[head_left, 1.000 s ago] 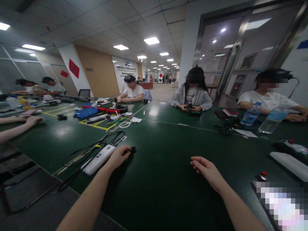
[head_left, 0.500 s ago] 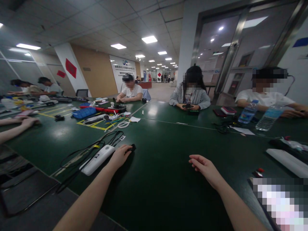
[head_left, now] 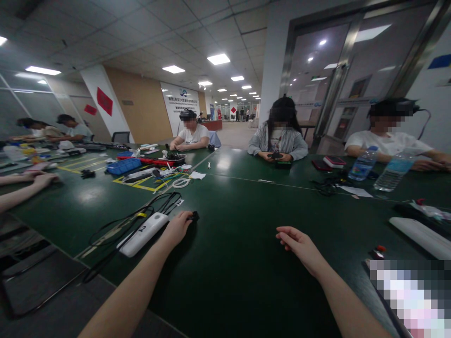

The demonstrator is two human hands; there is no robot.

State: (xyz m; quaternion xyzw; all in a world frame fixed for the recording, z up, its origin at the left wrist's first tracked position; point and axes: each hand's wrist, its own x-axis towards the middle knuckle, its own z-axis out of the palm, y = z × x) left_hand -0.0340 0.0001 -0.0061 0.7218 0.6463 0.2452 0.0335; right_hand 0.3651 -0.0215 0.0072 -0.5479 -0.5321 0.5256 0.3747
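Observation:
My left hand (head_left: 179, 225) is closed around a small black object (head_left: 194, 216) at the table's middle left; the fingers cover much of it and its kind cannot be made out. Just left of that hand lies a white power strip (head_left: 143, 234) marked with a 2, black cables (head_left: 123, 223) looping beside it. On the right, my right hand (head_left: 296, 244) is over the green tabletop (head_left: 236, 263), apart from any object. Its fingers are loosely bent and apart, with nothing visible in them.
Farther back on the left are a blue basket (head_left: 123, 166), loose wires and a coiled white cable (head_left: 181, 183). At right stand two water bottles (head_left: 364, 164), with a long white case (head_left: 421, 237) and a blurred-out screen (head_left: 412, 300) nearer. Several people sit around the table.
The black object in my left hand has turned slightly, and the fingers have shifted a little. My right hand has stayed in nearly the same place.

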